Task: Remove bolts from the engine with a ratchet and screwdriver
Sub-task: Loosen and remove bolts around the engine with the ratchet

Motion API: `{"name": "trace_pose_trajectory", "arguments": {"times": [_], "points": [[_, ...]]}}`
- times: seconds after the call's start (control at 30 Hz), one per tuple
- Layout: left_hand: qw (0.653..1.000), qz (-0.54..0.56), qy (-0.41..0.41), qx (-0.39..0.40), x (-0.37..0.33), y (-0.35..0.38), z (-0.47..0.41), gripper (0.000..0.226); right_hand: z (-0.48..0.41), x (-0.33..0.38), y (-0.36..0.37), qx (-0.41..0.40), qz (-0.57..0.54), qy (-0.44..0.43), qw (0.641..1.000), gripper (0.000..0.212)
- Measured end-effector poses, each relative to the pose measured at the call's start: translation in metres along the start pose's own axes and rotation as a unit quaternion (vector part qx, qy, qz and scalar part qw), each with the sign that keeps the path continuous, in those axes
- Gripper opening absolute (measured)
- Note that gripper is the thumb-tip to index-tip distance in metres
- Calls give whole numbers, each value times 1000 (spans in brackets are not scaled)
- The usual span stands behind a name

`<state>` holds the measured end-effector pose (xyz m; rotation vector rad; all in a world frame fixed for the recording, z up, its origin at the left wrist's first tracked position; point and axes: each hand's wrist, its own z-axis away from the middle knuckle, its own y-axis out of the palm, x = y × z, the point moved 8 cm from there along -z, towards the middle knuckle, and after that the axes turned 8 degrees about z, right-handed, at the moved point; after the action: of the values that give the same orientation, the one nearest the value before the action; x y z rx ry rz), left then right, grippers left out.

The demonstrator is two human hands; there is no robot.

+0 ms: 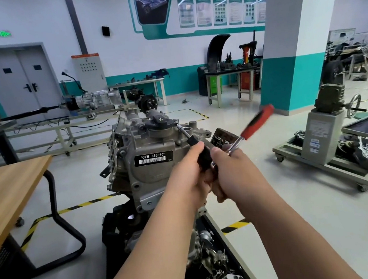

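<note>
Engine [149, 143]: mounted upright on a dark stand [117, 229], just off the right edge of the wooden bench [7, 189]. A label [153, 158] reading "CFB 666660" faces the camera, and a black cap [158, 122] sits on top.

Left grip [189, 177]: fingers curled tight round the black handle of the screwdriver [192, 140]. The shaft slants up and left, and its tip meets a bolt [176, 123] just right of the cap.

Right grip [227, 168]: closed round the chrome end of the ratchet [249, 129]. The red handle juts up and right, clear of the engine, and is blurred. Whether the ratchet head touches the screwdriver cannot be told.

The two grips touch each other in front of the engine's right side.

A dark canister [223, 138] projects from the engine behind the right grip.

A black tray [213, 225] below the forearms holds loose metal parts.
</note>
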<state>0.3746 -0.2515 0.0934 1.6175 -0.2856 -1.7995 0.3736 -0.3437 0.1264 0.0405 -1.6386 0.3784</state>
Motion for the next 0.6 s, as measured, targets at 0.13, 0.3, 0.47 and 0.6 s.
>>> {"name": "trace_pose_trajectory", "arguments": {"times": [0.13, 0.3, 0.47, 0.6], "points": [[1000, -6, -8, 9, -1, 1, 0, 25, 9, 28, 0, -106, 468, -179, 859, 55], [1000, -7, -15, 22, 1, 0, -1, 25, 8, 30, 6, -120, 473, -193, 851, 59], [1000, 28, -5, 10, 1, -2, 4, 45, 1, 19, 4, -77, 298, -156, 939, 50], [1000, 25, 17, 1, 0, -4, 3, 31, -11, -4, 1, -33, 64, -38, 997, 32]]}}
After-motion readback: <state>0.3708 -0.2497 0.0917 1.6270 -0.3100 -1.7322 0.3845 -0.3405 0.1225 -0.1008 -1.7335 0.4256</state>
